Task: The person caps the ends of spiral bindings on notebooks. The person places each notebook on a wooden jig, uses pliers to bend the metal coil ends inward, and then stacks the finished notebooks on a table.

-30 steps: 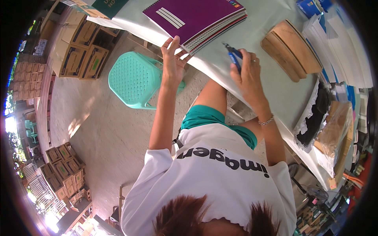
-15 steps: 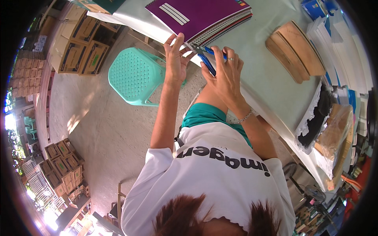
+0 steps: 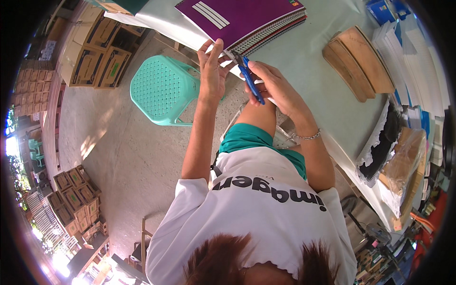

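A stack of spiral notebooks with a purple top cover lies at the table's edge, wire bindings toward the right. At the stack's near corner, my left hand curls its fingers round the notebook's corner; some fingertips are hidden beneath it. Blue-handled pliers are gripped in my right hand, their handles close together. The jaws meet the end of the wire binding by my left fingers. Whether they pinch the wire is too small to tell.
A green plastic stool stands left of my arms. On the pale table, brown wooden blocks sit at the right, beside stacks of white paper. Cardboard boxes are piled at the far left.
My right hand has turned and shifted slightly lower, and the pliers' spread handles have come together. The left hand stays at the notebook corner.
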{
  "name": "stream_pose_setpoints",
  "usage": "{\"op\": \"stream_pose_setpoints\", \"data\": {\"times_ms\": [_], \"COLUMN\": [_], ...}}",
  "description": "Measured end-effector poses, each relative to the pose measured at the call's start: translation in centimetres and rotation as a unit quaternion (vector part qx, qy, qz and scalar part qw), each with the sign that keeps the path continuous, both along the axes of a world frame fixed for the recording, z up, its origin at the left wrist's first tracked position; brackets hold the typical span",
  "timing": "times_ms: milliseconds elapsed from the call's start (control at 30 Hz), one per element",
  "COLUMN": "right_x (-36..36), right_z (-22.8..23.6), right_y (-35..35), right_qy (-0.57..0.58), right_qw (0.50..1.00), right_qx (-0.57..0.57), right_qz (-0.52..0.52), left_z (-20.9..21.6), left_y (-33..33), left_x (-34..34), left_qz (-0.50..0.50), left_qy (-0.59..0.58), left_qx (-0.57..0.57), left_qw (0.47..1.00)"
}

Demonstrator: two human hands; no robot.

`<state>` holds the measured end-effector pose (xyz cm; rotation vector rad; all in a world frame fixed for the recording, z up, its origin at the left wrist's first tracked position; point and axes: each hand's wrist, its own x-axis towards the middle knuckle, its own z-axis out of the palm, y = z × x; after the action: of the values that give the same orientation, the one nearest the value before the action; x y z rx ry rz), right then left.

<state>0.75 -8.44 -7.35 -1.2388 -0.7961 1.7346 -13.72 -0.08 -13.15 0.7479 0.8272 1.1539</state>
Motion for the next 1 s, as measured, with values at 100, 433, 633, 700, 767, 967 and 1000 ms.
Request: {"op": "stream_pose_setpoints", "data": {"times_ms": [100, 433, 633, 700, 767, 967, 1000], "right_x": [-1.3, -1.9, -2.1, -2.1, -2.2, -0.3, -0.5], "right_z": [-1.1, -4.4, -4.1, -3.8, -3.6, 1.4, 0.8], "right_y": [-1.2, -2.5, -2.4, -2.4, -2.4, -0.9, -1.3], "right_qy": [-0.324, -0.671, -0.660, -0.652, -0.628, -0.383, -0.384], "right_qw": [0.933, 0.648, 0.665, 0.672, 0.710, 0.922, 0.922], "right_qx": [0.147, 0.333, 0.322, 0.323, 0.301, 0.031, 0.031], "right_qz": [-0.050, -0.138, -0.134, -0.136, -0.107, 0.048, 0.046], "left_z": [0.4, 0.7, 0.0, -0.1, -0.2, -0.1, 0.0], "left_y": [-0.2, -0.6, -0.2, -0.2, -0.2, -0.4, -0.3], "left_x": [0.0, 0.4, 0.0, 0.1, 0.1, 0.1, 0.2], "left_qz": [0.002, 0.015, -0.001, -0.002, -0.003, 0.020, 0.018], "left_qy": [0.009, 0.033, 0.002, 0.000, 0.000, 0.020, 0.019], "left_qx": [-0.004, 0.010, 0.009, 0.012, 0.010, 0.006, 0.007], "left_qw": [1.000, 0.999, 1.000, 1.000, 1.000, 1.000, 1.000]}}
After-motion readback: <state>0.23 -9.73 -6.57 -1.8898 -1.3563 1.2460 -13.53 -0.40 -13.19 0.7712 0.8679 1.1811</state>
